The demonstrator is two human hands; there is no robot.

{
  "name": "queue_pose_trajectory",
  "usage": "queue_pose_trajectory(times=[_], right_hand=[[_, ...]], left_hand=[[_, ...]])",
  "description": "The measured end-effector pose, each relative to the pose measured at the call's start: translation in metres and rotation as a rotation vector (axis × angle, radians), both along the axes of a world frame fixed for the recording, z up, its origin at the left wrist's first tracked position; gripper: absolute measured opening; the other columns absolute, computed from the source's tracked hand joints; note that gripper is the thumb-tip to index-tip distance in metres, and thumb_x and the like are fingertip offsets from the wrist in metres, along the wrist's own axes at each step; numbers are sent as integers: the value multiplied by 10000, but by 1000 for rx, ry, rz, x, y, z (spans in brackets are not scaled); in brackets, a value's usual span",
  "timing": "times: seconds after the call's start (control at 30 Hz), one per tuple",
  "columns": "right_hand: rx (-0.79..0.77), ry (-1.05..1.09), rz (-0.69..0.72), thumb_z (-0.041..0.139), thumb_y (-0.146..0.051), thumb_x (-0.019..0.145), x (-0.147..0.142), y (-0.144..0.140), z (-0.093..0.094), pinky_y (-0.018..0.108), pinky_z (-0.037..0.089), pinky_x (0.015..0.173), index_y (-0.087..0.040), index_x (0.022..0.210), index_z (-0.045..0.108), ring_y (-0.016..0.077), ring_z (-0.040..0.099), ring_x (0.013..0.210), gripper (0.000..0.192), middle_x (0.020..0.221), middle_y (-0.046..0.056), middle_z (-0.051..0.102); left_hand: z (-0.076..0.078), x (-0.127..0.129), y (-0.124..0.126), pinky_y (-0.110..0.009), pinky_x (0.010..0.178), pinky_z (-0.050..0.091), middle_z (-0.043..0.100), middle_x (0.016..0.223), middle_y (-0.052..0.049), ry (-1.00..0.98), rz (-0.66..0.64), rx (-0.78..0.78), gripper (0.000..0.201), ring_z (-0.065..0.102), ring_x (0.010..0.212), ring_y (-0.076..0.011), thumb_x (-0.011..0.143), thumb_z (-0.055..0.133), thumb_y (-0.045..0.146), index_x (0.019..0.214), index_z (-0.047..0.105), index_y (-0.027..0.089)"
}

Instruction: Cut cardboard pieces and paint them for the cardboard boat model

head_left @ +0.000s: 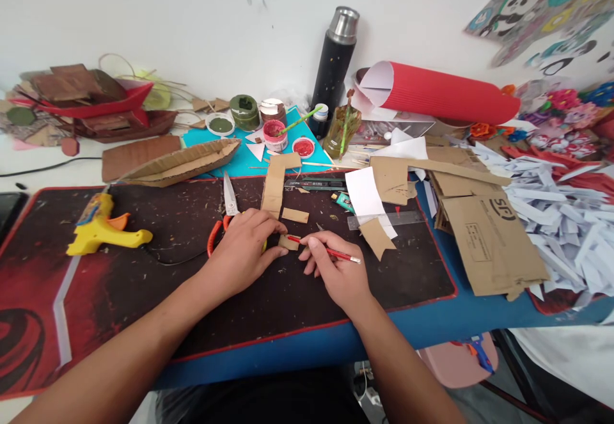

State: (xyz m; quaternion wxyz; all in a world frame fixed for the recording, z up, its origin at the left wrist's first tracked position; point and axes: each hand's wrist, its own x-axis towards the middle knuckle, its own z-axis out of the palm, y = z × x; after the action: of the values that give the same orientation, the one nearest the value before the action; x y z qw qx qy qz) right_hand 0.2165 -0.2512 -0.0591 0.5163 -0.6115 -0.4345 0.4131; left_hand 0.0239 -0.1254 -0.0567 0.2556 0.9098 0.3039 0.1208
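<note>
My right hand (338, 267) grips a red pencil (343, 256), its tip on a small cardboard piece (289, 243) lying on the dark mat. The piece's left end is between the thumb and fingers of my left hand (244, 245), which hold it down. Just above it lies another small cardboard strip (295, 215). A longer L-shaped cardboard piece (273, 187) stretches away behind that. Partly covered by my left hand, a pair of scissors (229, 195) with orange-red handles rests on the mat.
On the left lie a yellow glue gun (105, 229) and a cardboard boat hull (185, 162). Open paint jars (245, 112), a black thermos (333, 59) and a cutter knife (314, 184) are behind. To the right are a clear ruler (407, 217), folded cardboard (489, 238) and paper strips (570, 219).
</note>
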Motion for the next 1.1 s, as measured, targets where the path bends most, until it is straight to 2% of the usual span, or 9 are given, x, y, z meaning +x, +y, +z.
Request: queue_pose_trajectory(times=[0.17, 0.4, 0.73, 1.1], right_hand=[[9, 26, -41, 626, -426, 1114, 0, 0, 1, 246, 538, 516, -213, 1032, 804, 148, 729, 565, 289, 790, 30, 791], [41, -13, 14, 637, -397, 1116, 0, -1, 0, 252, 545, 544, -215, 1038, 810, 148, 740, 582, 263, 807, 29, 803], [34, -8, -13, 627, -393, 1111, -1, 1, 1, 255, 542, 529, -211, 1035, 803, 149, 736, 571, 263, 804, 32, 804], [26, -28, 29, 620, -387, 1121, -1, 2, 3, 252, 543, 547, -220, 1034, 803, 143, 732, 576, 263, 808, 22, 805]], left_hand=[[-1, 0, 0, -459, 944, 480, 756, 1123, -66, -1, 5, 4, 170, 638, 1078, -310, 982, 773, 304, 1125, 711, 235], [-1, 0, 0, -459, 934, 487, 762, 1139, -68, -9, -2, -1, 167, 645, 1074, -305, 988, 760, 305, 1132, 718, 231], [-3, -1, -1, -452, 930, 477, 760, 1122, -61, -24, -2, 34, 169, 636, 1066, -301, 990, 773, 278, 1135, 708, 223], [-2, 0, 0, -458, 917, 483, 762, 1123, -63, -25, -12, 24, 142, 635, 1060, -301, 996, 758, 271, 1121, 712, 222]])
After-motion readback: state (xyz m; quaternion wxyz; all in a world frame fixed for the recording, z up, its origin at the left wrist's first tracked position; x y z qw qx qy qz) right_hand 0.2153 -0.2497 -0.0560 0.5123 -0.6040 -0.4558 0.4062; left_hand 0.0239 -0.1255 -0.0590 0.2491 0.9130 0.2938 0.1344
